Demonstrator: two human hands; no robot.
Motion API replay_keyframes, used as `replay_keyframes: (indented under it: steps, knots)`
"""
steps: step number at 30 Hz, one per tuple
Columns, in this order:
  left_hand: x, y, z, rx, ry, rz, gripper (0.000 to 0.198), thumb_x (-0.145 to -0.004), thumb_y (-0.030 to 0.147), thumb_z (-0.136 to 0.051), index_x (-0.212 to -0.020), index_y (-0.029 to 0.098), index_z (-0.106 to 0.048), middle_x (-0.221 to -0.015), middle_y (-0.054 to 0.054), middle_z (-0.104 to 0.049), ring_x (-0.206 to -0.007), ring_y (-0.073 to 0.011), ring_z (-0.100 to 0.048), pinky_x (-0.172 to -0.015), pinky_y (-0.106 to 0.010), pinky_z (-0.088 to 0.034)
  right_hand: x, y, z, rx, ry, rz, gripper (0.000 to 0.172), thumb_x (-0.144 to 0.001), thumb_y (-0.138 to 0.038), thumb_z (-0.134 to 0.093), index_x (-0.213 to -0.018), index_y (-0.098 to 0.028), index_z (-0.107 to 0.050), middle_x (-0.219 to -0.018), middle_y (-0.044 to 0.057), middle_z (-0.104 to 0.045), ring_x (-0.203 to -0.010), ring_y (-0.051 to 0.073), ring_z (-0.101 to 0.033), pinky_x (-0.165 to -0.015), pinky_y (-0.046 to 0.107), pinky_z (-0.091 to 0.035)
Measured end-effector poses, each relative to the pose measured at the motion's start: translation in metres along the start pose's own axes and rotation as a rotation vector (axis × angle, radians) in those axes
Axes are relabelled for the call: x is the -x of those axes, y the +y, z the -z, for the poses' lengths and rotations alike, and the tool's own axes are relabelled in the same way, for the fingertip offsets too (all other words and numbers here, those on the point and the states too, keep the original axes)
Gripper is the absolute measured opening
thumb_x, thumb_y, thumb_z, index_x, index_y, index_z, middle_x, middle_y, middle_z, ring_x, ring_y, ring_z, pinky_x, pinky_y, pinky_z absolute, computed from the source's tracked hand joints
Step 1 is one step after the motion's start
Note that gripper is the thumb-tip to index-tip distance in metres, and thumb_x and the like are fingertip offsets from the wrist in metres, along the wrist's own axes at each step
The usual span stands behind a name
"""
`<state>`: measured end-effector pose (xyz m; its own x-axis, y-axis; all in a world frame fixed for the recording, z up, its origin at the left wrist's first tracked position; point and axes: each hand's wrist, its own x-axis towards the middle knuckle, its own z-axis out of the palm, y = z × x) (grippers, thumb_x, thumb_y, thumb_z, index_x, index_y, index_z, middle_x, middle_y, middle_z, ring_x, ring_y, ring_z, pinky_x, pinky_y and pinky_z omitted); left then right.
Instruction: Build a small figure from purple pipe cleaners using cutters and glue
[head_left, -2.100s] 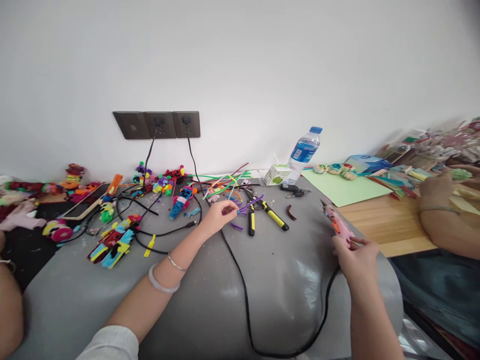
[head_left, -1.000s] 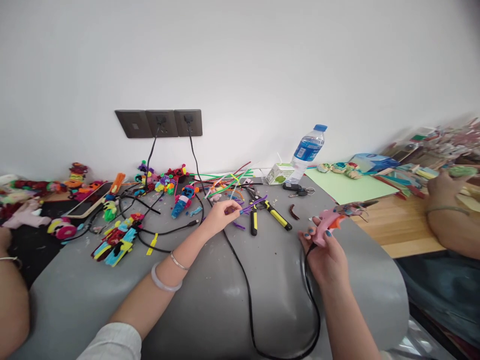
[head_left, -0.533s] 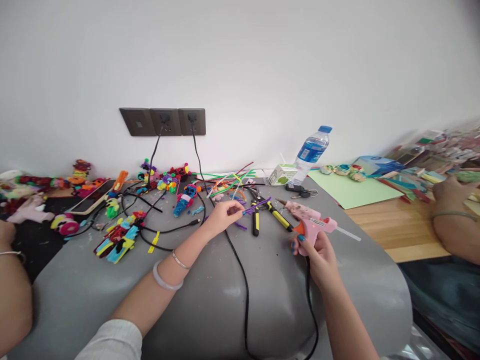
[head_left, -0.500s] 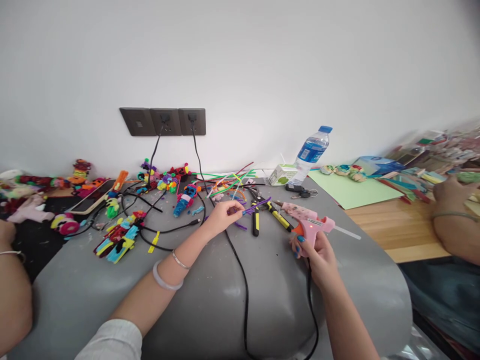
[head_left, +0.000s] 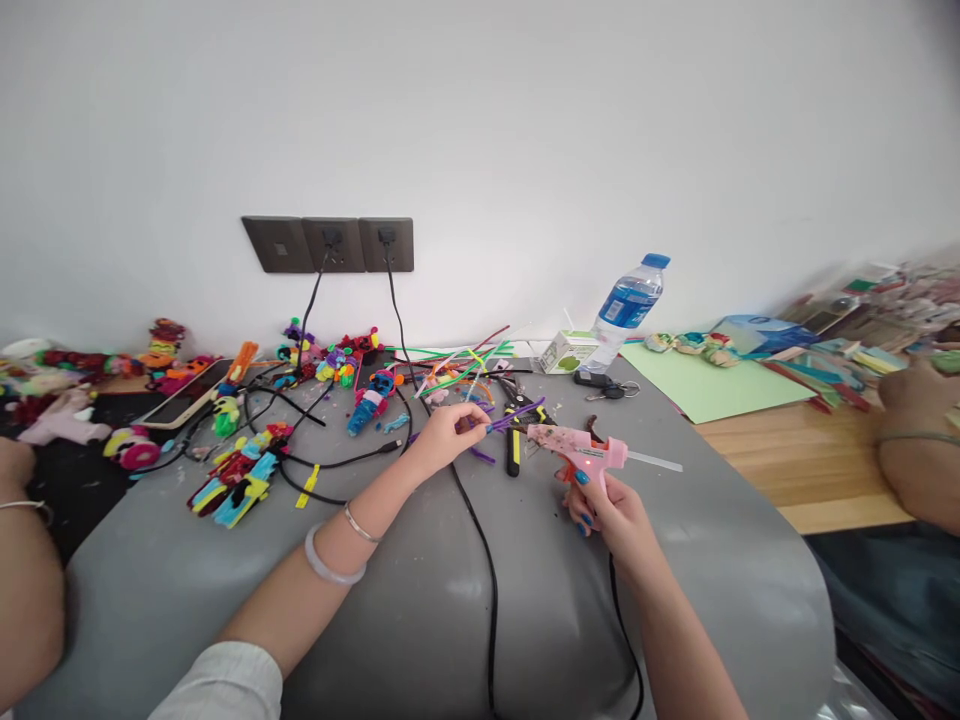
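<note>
My left hand [head_left: 442,437] pinches a purple pipe cleaner [head_left: 516,415] just above the grey table cover [head_left: 420,610]. My right hand [head_left: 606,505] grips the handle of a pink hot glue gun [head_left: 581,448]. The gun's nozzle points left, close to the free end of the pipe cleaner, and a clear glue stick [head_left: 654,461] pokes out of its back. Its black cord [head_left: 628,630] runs down toward me. Yellow-handled pliers [head_left: 513,444] lie under the gun's nozzle.
Pipe-cleaner figures [head_left: 238,475], loose pipe cleaners [head_left: 457,362] and black cables [head_left: 315,460] litter the far left. A phone [head_left: 187,395], water bottle [head_left: 626,305], small carton [head_left: 568,351], keys [head_left: 604,383] and green paper [head_left: 712,385] lie behind. Other people's arms [head_left: 919,440] show at both edges.
My right hand lifted the glue gun from the right side of the table, turned it and brought its nozzle left to the pipe cleaner. My left hand stayed put.
</note>
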<state>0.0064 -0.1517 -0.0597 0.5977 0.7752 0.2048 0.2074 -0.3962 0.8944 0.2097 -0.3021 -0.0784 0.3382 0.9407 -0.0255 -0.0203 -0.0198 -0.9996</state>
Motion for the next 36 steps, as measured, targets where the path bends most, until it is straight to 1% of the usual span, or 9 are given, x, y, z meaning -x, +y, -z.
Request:
replay_keyframes:
  steps: [2, 6, 10, 13, 16, 18, 25, 31, 36]
  knots:
    - [0.0003, 0.0006, -0.0001, -0.008, -0.005, 0.004, 0.013, -0.08, 0.024, -0.057, -0.082, 0.014, -0.065, -0.071, 0.0, -0.058, -0.06, -0.0112, -0.044, -0.058, -0.023, -0.035, 0.0002, 0.0003, -0.0001, -0.011, 0.019, 0.013, 0.041, -0.082, -0.056, -0.064, -0.083, -0.015, -0.064, -0.048, -0.007, -0.038, -0.042, 0.009, -0.035, -0.048, 0.025, -0.041]
    - [0.0005, 0.0006, -0.0004, -0.023, -0.002, -0.001, 0.013, -0.081, 0.024, -0.057, -0.082, 0.015, -0.065, -0.071, 0.0, -0.058, -0.059, -0.011, -0.043, -0.057, -0.023, -0.034, 0.0005, 0.0011, 0.0016, -0.005, -0.023, 0.024, 0.041, -0.083, -0.057, -0.063, -0.08, -0.016, -0.063, -0.047, -0.007, -0.041, -0.041, 0.009, -0.037, -0.06, 0.031, -0.049]
    - [0.0005, 0.0012, -0.0006, -0.04, 0.014, -0.008, 0.012, -0.08, 0.023, -0.057, -0.081, 0.015, -0.066, -0.07, 0.0, -0.058, -0.059, -0.0111, -0.043, -0.057, -0.023, -0.034, 0.0015, 0.0007, 0.0011, -0.012, 0.002, 0.039, 0.038, -0.085, -0.055, -0.061, -0.08, -0.017, -0.063, -0.047, -0.008, -0.04, -0.042, 0.009, -0.036, -0.065, 0.033, -0.049]
    - [0.0007, 0.0025, -0.0008, -0.044, 0.009, -0.01, 0.012, -0.079, 0.023, -0.057, -0.08, 0.015, -0.066, -0.067, 0.0, -0.057, -0.058, -0.0111, -0.043, -0.056, -0.023, -0.034, 0.0014, -0.0009, -0.0002, 0.009, -0.003, 0.027, 0.041, -0.084, -0.057, -0.062, -0.081, -0.017, -0.063, -0.047, -0.007, -0.04, -0.041, 0.01, -0.036, -0.059, 0.032, -0.048]
    - [0.0009, 0.0039, -0.0011, -0.038, 0.0, -0.012, 0.011, -0.079, 0.022, -0.057, -0.079, 0.015, -0.065, -0.067, 0.0, -0.057, -0.058, -0.011, -0.043, -0.056, -0.023, -0.034, 0.0, -0.0029, -0.0005, 0.039, -0.039, 0.001, 0.046, -0.08, -0.062, -0.063, -0.08, -0.016, -0.062, -0.046, -0.007, -0.039, -0.041, 0.01, -0.037, -0.046, 0.028, -0.042]
    - [0.0009, 0.0044, -0.0013, -0.036, -0.002, -0.013, 0.011, -0.078, 0.022, -0.057, -0.078, 0.015, -0.065, -0.067, 0.0, -0.057, -0.058, -0.011, -0.043, -0.057, -0.023, -0.034, -0.001, -0.0037, -0.0004, 0.059, -0.048, 0.0, 0.048, -0.078, -0.065, -0.063, -0.077, -0.017, -0.06, -0.045, -0.007, -0.039, -0.04, 0.01, -0.038, -0.043, 0.026, -0.038]
    - [0.0013, 0.0054, -0.0012, -0.04, -0.006, -0.008, 0.012, -0.078, 0.023, -0.057, -0.079, 0.015, -0.066, -0.065, 0.0, -0.056, -0.058, -0.0111, -0.043, -0.055, -0.023, -0.034, -0.0021, -0.0036, -0.0001, 0.122, -0.057, 0.015, 0.05, -0.079, -0.067, -0.06, -0.073, -0.017, -0.059, -0.044, -0.006, -0.04, -0.041, 0.01, -0.039, -0.043, 0.025, -0.036]
    - [0.0014, 0.0056, -0.0015, -0.043, -0.005, -0.01, 0.012, -0.078, 0.023, -0.057, -0.078, 0.015, -0.066, -0.063, 0.001, -0.055, -0.057, -0.011, -0.042, -0.055, -0.023, -0.033, -0.0026, -0.0037, -0.0015, 0.126, -0.032, 0.0, 0.053, -0.074, -0.07, -0.063, -0.07, -0.018, -0.057, -0.044, -0.006, -0.04, -0.039, 0.01, -0.038, -0.04, 0.025, -0.035]
    - [0.0013, 0.0049, -0.0019, -0.032, -0.008, -0.007, 0.01, -0.078, 0.02, -0.058, -0.077, 0.014, -0.066, -0.064, 0.001, -0.055, -0.057, -0.0106, -0.042, -0.055, -0.023, -0.032, -0.0024, -0.0027, -0.0011, 0.131, -0.028, 0.011, 0.052, -0.075, -0.07, -0.062, -0.07, -0.018, -0.056, -0.044, -0.007, -0.04, -0.038, 0.009, -0.038, -0.041, 0.025, -0.035]
